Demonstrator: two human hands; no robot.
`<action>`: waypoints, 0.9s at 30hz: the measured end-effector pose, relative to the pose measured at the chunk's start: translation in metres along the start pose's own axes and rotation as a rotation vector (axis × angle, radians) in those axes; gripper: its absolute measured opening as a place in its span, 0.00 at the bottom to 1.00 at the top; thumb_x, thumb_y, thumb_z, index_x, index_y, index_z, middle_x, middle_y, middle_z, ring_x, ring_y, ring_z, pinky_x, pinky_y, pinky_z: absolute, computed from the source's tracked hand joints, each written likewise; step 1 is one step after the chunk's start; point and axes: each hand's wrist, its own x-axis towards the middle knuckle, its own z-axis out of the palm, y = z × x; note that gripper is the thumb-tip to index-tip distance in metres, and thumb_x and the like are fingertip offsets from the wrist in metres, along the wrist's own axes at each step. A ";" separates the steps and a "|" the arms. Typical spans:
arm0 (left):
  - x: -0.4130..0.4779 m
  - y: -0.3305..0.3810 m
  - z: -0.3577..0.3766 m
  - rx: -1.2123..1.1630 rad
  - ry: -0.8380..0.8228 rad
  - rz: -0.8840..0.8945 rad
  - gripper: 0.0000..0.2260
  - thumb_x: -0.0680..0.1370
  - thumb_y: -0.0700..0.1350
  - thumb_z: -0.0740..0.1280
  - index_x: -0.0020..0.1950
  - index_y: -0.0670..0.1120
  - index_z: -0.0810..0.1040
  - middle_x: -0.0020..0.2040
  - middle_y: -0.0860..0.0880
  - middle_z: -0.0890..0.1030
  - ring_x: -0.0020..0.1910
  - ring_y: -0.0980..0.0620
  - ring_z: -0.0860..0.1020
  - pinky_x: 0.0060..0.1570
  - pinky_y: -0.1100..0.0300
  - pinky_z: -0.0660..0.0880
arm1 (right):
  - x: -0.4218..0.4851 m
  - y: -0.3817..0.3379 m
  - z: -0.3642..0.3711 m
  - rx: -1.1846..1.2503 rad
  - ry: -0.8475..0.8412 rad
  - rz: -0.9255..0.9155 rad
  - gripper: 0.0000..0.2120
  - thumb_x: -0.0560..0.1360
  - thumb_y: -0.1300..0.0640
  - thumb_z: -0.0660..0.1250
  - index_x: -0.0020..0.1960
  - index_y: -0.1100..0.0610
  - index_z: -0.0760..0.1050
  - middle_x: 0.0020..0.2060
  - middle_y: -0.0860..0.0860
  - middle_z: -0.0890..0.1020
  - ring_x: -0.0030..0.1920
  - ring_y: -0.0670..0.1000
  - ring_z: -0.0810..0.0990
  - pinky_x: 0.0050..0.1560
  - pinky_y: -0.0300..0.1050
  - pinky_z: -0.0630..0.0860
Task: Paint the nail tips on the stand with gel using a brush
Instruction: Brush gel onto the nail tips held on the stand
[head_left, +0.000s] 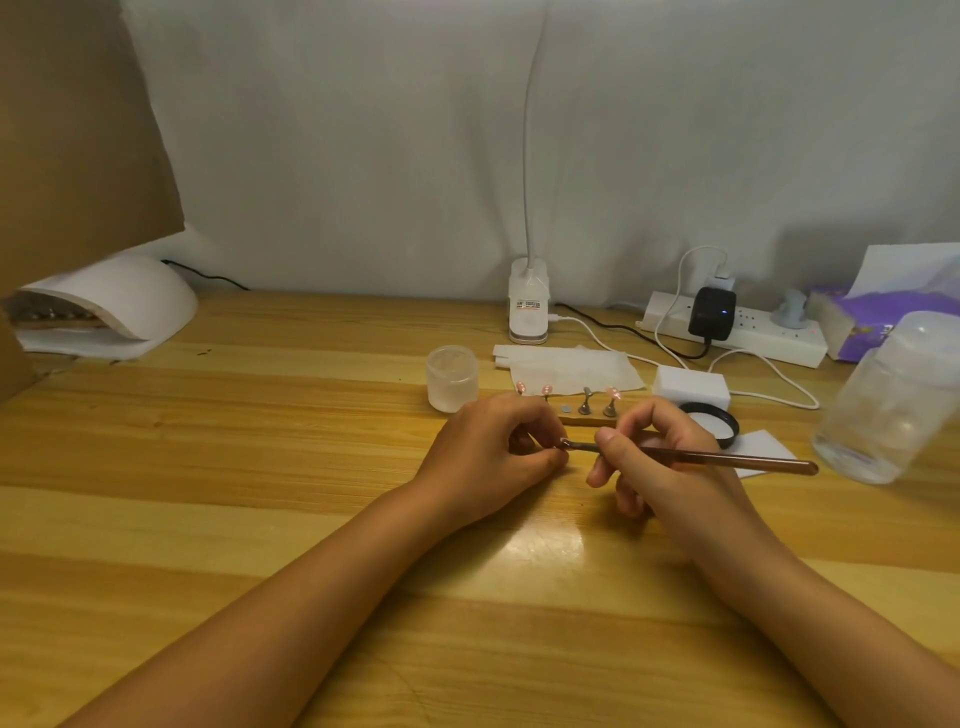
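A small wooden stand (589, 420) lies just behind my hands, with little metal holders on it. Pinkish nail tips (612, 393) sit on some holders; one holder (586, 402) looks bare. My right hand (652, 457) grips a copper-coloured brush (727, 460) like a pen, its head pointing left. My left hand (498, 452) is curled with fingertips pinched around something small that the brush head touches; the fingers hide what it is. A frosted gel jar (451, 378) stands left of the stand, and its black lid (714, 421) lies to the right.
A white curing lamp (114, 306) sits at the far left. A clip lamp (529, 306), a power strip (763, 332) with cables, a tissue sheet (571, 366), a white sponge block (691, 385), a tissue pack (872, 317) and a clear plastic bottle (893, 395) crowd the back and right.
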 end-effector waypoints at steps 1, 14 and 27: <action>0.000 0.000 0.000 -0.002 0.001 0.003 0.05 0.74 0.45 0.75 0.47 0.52 0.81 0.46 0.56 0.80 0.43 0.58 0.78 0.46 0.54 0.80 | 0.000 0.001 0.000 -0.011 -0.002 0.000 0.07 0.77 0.56 0.66 0.47 0.59 0.72 0.34 0.54 0.84 0.27 0.45 0.77 0.27 0.34 0.73; 0.000 -0.001 0.001 -0.021 0.005 0.010 0.04 0.74 0.45 0.75 0.47 0.50 0.82 0.46 0.55 0.81 0.43 0.58 0.78 0.46 0.53 0.79 | 0.001 0.004 -0.001 -0.058 0.112 0.029 0.05 0.77 0.57 0.66 0.47 0.58 0.73 0.32 0.53 0.83 0.27 0.47 0.77 0.28 0.38 0.75; 0.000 0.000 -0.001 -0.005 0.000 0.002 0.04 0.74 0.45 0.75 0.47 0.51 0.82 0.46 0.55 0.80 0.43 0.58 0.78 0.46 0.54 0.79 | 0.001 0.003 0.001 -0.064 0.058 0.019 0.06 0.78 0.57 0.66 0.47 0.59 0.72 0.34 0.53 0.84 0.27 0.47 0.77 0.28 0.37 0.74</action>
